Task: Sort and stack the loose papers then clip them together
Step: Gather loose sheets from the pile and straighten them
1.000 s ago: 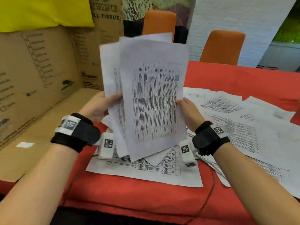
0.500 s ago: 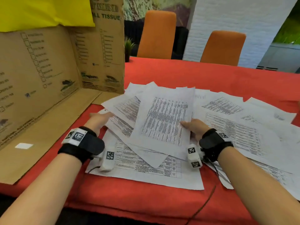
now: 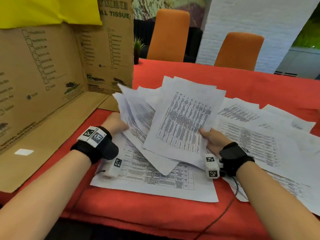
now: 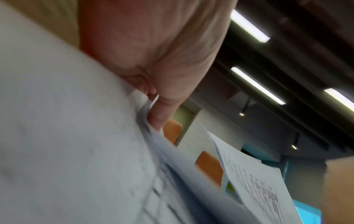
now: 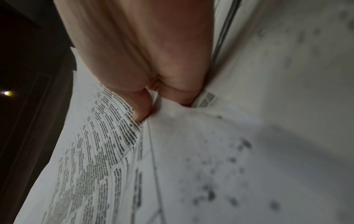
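Note:
A loose bundle of printed white sheets [image 3: 183,122] is tilted up off the red table between both hands. My left hand [image 3: 119,124] grips its left edge, where the sheets [image 4: 168,153] fan apart and blur; its thumb [image 4: 162,112] lies on top. My right hand [image 3: 210,137] pinches the right edge, thumb [image 5: 141,106] over the printed face of the papers [image 5: 91,159], fingers hidden beneath. One printed sheet [image 3: 155,184] lies flat under the bundle near the front edge. More loose papers [image 3: 263,141] are spread overlapping to the right. No clip is visible.
A large opened cardboard box [image 3: 52,80] stands on the left, its flap lying flat beside my left wrist. Red cloth covers the table [image 3: 216,78]. Two orange chairs [image 3: 169,35] and a small plant [image 3: 138,49] stand behind the far edge.
A second ago the bundle stood upright in both hands; it was then lowered flat onto the pile. Now both hands have it lifted again, tilted, with the left sheets fanning out.

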### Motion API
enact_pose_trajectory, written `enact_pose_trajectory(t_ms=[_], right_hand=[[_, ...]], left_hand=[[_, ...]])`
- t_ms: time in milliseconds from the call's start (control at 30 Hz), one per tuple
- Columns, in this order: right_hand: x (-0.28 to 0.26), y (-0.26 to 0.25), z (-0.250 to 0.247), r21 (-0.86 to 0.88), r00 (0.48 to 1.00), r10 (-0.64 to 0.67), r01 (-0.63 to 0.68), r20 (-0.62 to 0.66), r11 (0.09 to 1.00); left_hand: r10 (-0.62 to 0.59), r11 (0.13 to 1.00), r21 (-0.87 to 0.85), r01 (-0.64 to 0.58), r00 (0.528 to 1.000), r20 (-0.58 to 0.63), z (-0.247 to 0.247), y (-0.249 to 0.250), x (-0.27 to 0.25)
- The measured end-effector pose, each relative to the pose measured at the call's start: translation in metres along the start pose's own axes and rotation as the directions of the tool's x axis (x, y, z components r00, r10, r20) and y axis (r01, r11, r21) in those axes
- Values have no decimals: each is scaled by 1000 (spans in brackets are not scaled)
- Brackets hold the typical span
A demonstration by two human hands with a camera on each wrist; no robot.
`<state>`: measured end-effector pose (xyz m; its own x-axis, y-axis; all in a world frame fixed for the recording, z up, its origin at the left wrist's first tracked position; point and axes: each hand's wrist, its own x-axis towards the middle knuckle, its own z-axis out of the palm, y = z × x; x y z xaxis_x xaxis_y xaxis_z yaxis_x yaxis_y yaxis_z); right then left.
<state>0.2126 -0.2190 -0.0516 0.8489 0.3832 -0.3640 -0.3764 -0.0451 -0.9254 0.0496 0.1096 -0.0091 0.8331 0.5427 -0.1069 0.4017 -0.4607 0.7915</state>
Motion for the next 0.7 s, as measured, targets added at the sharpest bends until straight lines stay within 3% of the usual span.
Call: enact_pose_trajectory(t_ms=[100,167,300,433,600,633,700], right_hand=[[-6,-1,-1,41,1000,10,-10,7,999],[-5,-2,-2,65,1000,4,-5,13,998],[-9,-6,-4,107,999,43,-45,22,993],[-11,-9,-8,221,998,-6,-7,60,975],[-18,-23,0,256,995,-38,13,94,966],[-18,-25,0,255,993,-29,-1,114,967],[-23,-32,3,264,991,-62,28,120,964]], left_hand=[[145,988,67,-142,989,-39,-20,28,-22],[202,964,183,-194,979,-26,-39,46,-29],[324,904,332,-270,938,-121,-94,68,-27],[337,921,246,-304,935,-108,-127,77,-17],[417,909,139,-393,859,-298,-147,108,-12],[435,900,153,-408,859,-270,-150,119,-9],[400,900,244,-361,907,-132,-152,137,0]])
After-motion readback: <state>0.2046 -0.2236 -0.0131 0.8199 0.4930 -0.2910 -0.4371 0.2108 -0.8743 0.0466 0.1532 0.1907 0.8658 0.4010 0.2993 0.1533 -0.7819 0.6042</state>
